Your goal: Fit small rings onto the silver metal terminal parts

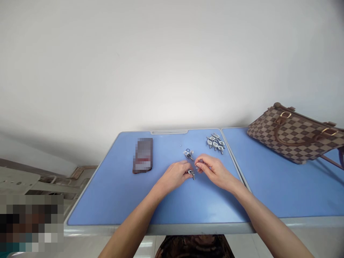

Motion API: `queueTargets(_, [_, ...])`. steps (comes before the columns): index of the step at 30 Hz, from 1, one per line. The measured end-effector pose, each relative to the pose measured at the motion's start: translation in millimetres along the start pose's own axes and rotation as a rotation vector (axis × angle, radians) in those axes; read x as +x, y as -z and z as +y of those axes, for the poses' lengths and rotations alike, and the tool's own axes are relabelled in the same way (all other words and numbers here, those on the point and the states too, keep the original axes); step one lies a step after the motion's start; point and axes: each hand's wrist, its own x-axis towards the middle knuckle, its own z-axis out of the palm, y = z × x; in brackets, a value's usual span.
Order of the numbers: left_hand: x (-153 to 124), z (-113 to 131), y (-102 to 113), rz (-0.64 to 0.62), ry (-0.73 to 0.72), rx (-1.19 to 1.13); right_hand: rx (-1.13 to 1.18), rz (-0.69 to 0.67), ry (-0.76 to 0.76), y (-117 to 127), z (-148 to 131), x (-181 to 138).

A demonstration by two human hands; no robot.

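Observation:
My left hand (176, 174) rests on the blue table (113, 193) with its fingers curled around a small silver metal clip (191, 173). My right hand (213, 169) is just to its right, fingertips pinched on a tiny metal piece (199, 165) that I cannot make out well. The two hands almost touch. Another single silver clip (188, 154) lies on the table just beyond them. A pile of several similar silver clips (215, 142) sits further back to the right.
A dark flat pouch (143, 155) lies at the back left of the table. A brown checkered handbag (297, 133) stands on the adjoining blue table (282, 186) at the right. A white wall is behind.

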Motion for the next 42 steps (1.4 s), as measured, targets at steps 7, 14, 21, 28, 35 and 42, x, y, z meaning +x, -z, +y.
queueTargets(7, [0.0,0.0,-1.5,0.009,0.011,-0.015,-0.097,0.102,0.131,-6.6,6.5,-0.5])
queueTargets(14, [0.7,2.8,-0.8,0.013,0.044,-0.030,-0.161,0.223,0.235,-17.9,11.2,1.1])
queueTargets(21, [1.0,1.5,-1.6,0.005,0.020,-0.074,-0.050,0.117,0.237,-9.7,10.6,0.3])
queueTargets(28, [1.1,-1.1,-5.7,0.038,0.042,-0.091,-0.106,-0.009,0.283,-6.7,4.1,1.1])
queueTargets(35, [0.3,-2.5,-6.9,0.045,0.022,-0.107,-0.180,0.120,0.293,-15.6,9.1,2.9])
queueTargets(42, [0.4,-0.7,-5.3,0.036,0.038,-0.093,-0.345,0.141,0.252,-17.0,7.2,1.4])
